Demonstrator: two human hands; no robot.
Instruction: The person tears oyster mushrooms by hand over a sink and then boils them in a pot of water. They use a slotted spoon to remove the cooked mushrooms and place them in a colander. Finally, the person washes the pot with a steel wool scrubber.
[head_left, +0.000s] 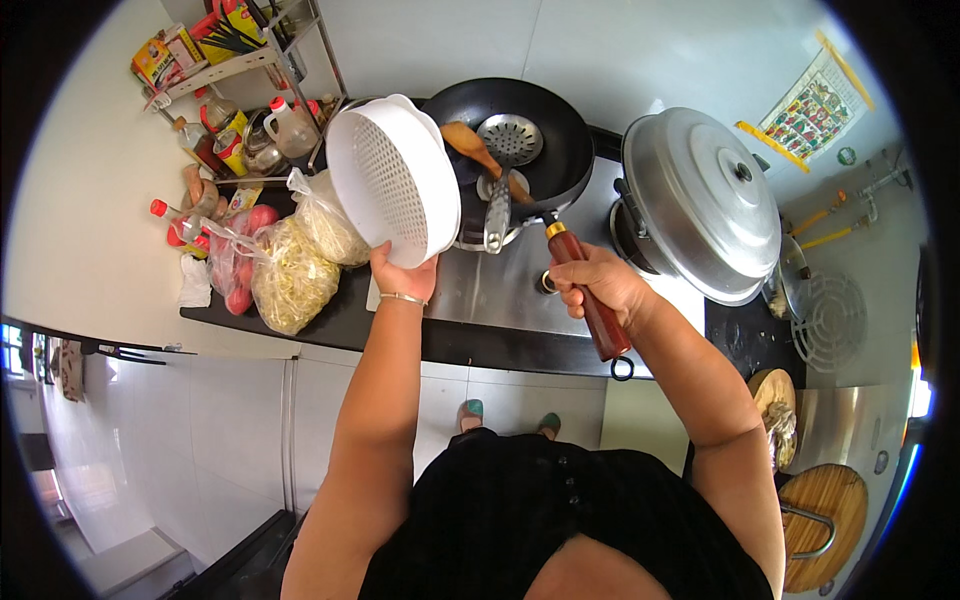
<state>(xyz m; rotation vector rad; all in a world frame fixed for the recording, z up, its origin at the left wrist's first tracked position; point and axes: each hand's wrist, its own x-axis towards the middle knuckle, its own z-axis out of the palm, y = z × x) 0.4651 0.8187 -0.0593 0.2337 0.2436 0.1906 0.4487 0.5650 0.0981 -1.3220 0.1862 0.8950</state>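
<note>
My left hand grips the lower rim of a white plastic colander basket, tilted on its side so its perforated base shows. Wrapped around the red wooden handle of a black wok is my right hand. The wok sits over the left part of the steel gas stove. A metal skimmer and a wooden spatula lie crossed in the wok, with the skimmer's handle reaching over the near rim. The colander hides part of the wok's left side.
A large lidded aluminium pot stands on the right burner. Left on the black counter are bags of yellowish food and red produce. Bottles crowd a metal rack. Round wooden cutting boards are at right.
</note>
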